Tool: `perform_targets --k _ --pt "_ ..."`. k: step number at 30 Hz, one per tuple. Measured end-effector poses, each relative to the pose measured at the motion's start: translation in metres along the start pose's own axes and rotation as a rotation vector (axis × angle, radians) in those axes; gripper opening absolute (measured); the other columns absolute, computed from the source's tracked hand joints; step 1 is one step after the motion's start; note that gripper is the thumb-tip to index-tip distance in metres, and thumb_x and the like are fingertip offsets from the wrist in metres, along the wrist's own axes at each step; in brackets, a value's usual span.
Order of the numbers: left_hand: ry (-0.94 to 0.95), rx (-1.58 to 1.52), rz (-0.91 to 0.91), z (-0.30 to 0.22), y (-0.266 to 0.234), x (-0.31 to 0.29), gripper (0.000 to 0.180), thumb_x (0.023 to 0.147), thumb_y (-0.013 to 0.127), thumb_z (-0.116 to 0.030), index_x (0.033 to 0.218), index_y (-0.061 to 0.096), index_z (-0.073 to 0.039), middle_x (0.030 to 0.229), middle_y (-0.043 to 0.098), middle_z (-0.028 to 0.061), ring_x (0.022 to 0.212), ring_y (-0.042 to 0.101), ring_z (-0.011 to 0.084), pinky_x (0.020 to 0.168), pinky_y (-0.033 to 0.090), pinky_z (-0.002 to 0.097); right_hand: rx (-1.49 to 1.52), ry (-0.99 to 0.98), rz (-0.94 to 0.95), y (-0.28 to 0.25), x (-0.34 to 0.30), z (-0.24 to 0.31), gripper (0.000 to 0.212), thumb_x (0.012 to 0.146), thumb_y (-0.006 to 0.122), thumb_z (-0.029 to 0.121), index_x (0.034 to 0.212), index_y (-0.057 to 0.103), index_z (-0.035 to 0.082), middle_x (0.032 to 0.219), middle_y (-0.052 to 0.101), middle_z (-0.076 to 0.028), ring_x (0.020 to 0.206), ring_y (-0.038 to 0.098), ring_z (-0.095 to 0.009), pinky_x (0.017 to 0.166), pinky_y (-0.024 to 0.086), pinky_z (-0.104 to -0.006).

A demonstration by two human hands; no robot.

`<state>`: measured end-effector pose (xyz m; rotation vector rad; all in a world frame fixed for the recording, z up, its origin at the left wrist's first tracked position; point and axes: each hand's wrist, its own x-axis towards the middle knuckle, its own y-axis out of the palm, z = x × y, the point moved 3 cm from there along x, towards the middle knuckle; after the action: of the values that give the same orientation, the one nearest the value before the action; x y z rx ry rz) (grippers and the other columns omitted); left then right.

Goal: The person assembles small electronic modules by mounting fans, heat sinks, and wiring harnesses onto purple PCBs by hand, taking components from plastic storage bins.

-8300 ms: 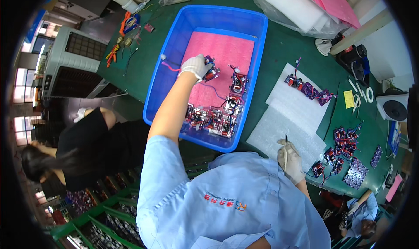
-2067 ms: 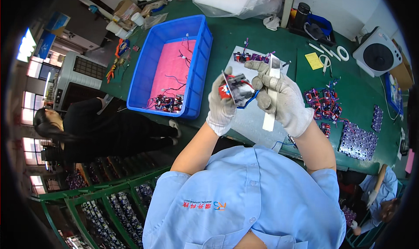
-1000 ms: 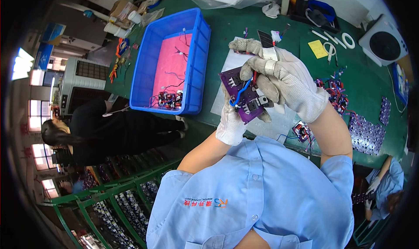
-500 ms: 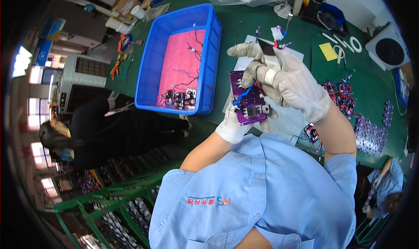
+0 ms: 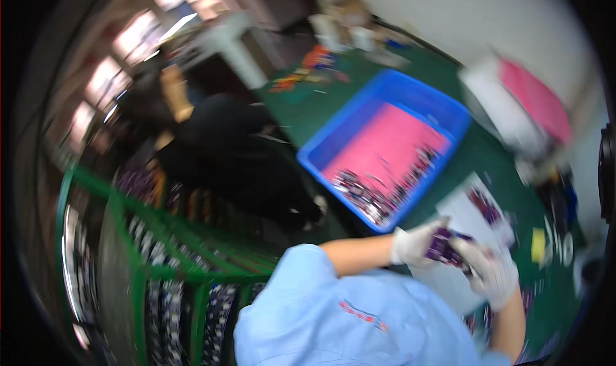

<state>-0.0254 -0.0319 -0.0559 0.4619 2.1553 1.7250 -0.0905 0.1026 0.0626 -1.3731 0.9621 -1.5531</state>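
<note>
A purple circuit board [image 5: 441, 245] is held between my gloved hands, near the front of my shirt. My left hand [image 5: 414, 245] closes on its left end. The fingers of my right hand [image 5: 493, 275] are bent against the other end. Motion blur hides the parts and wires on the board. Just beyond my hands, another purple board [image 5: 484, 205] lies on a white sheet [image 5: 457, 202]. To the left stands a blue bin [image 5: 350, 212] with a pink liner [image 5: 385, 149] and several boards [image 5: 362, 196] along its near and right sides.
Tools with orange handles [image 5: 292, 78] lie on the green table [image 5: 410, 76] beyond the bin. A white and pink bundle [image 5: 520, 106] sits at the back right. At left, a person in black [image 5: 224, 154] stands behind green racks [image 5: 173, 273] filled with boards.
The whole view has swung and blurred, so the bin and my hands appear farther right. My right hand has come lower against the board. The other board on the sheet now shows.
</note>
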Motion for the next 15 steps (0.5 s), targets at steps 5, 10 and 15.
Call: perform_targets --k 5,10,15 --pt "-0.046 0.039 0.015 -0.014 -0.015 -0.007 0.075 0.072 0.037 -0.08 0.093 0.061 -0.012 0.067 0.061 0.0091 0.057 0.058 0.0198 0.051 0.045 0.0331 0.155 0.01 -0.046 0.006 0.021 0.011 0.064 0.053 0.048 -0.004 0.116 0.054 0.006 0.077 0.061 -0.018 0.069 0.059 -0.033 0.066 0.046 -0.0404" --pt "0.581 0.715 -0.561 -0.009 -0.031 -0.005 0.074 0.084 0.057 -0.045 0.133 0.032 0.005 0.104 0.059 0.0139 0.085 0.06 0.0158 0.071 0.048 0.0271 0.049 0.435 -0.091 0.068 0.037 -0.038 0.041 0.072 0.046 -0.003 0.113 0.05 0.003 0.068 0.058 -0.02 0.059 0.056 -0.037 0.053 0.042 -0.0446" --pt "0.858 1.05 -0.641 0.007 -0.109 0.043 0.053 0.085 0.057 -0.022 0.128 0.038 0.003 0.105 0.058 0.0112 0.093 0.053 0.0197 0.083 0.044 0.0329 0.159 0.631 0.035 0.107 0.046 -0.035 0.046 0.074 0.047 0.003 0.12 0.05 0.005 0.077 0.061 -0.021 0.072 0.06 -0.037 0.065 0.045 -0.0451"
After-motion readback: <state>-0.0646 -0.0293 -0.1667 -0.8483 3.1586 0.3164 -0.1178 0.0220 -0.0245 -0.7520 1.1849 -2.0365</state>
